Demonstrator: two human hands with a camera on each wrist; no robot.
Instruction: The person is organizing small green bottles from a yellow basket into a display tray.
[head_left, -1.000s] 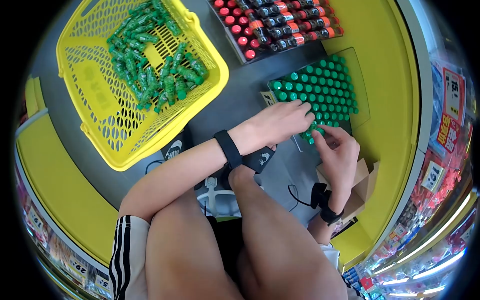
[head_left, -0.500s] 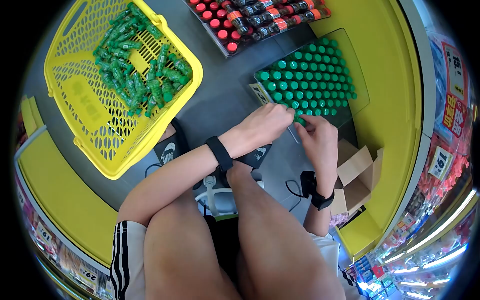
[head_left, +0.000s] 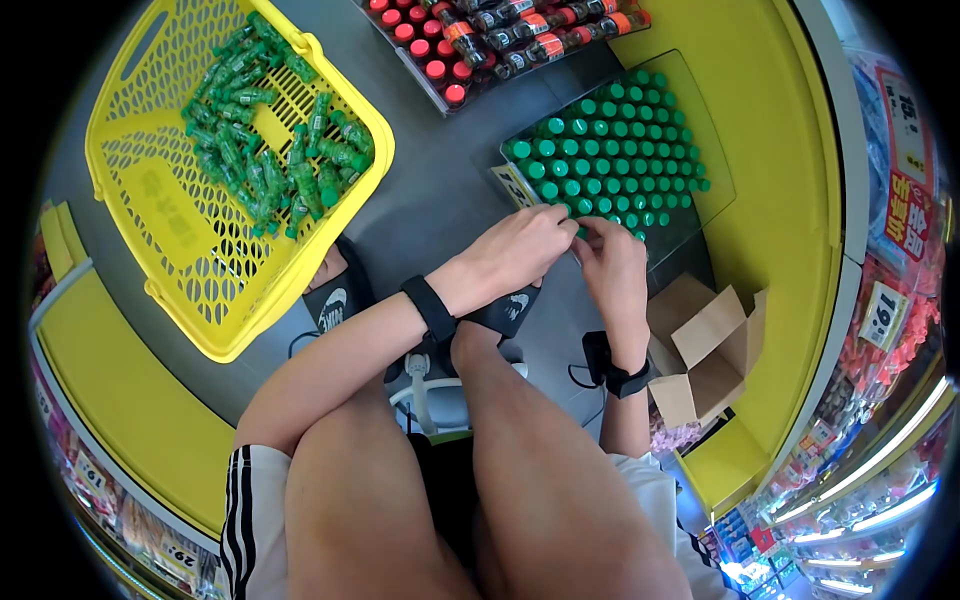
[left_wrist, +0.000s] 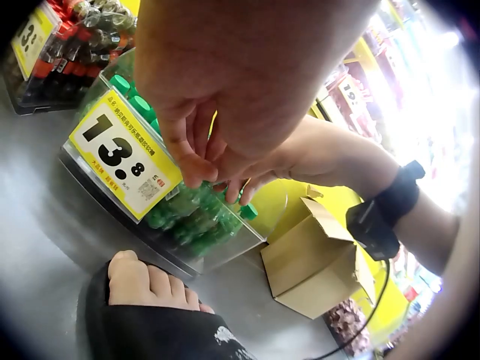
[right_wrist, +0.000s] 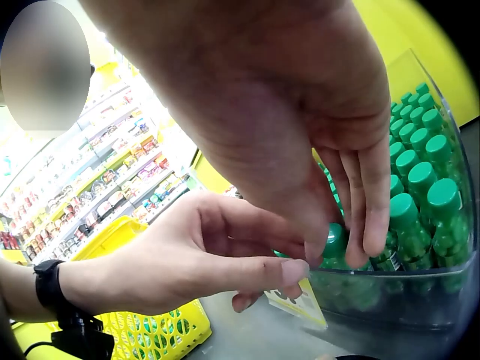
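Small green-capped bottles [head_left: 610, 150] stand packed in rows in a clear plastic bin [left_wrist: 244, 251]. Both hands meet at the bin's near edge, beside its yellow price card [left_wrist: 124, 154]. In the right wrist view, the right hand [head_left: 612, 268] has its thumb and fingers on either side of a green bottle cap [right_wrist: 335, 241]. The left hand [head_left: 520, 252] reaches in from the left, fingers bent, its thumb [right_wrist: 259, 274] at the bin's rim. A bit of green shows behind that thumb; I cannot tell whether the left fingers grip it.
A yellow basket [head_left: 382, 165] on the left holds several green bottles lying loose. Cola-coloured bottles with red caps [head_left: 437, 70] fill another bin at the back. An opened cardboard box [head_left: 695, 335] sits right of the right hand. Sandalled feet [head_left: 500, 312] are just below the hands.
The head view has shifted, so basket and bins appear further left. Both hands have moved left along the bin's near edge and closer together. The green bottles between them are now mostly hidden.
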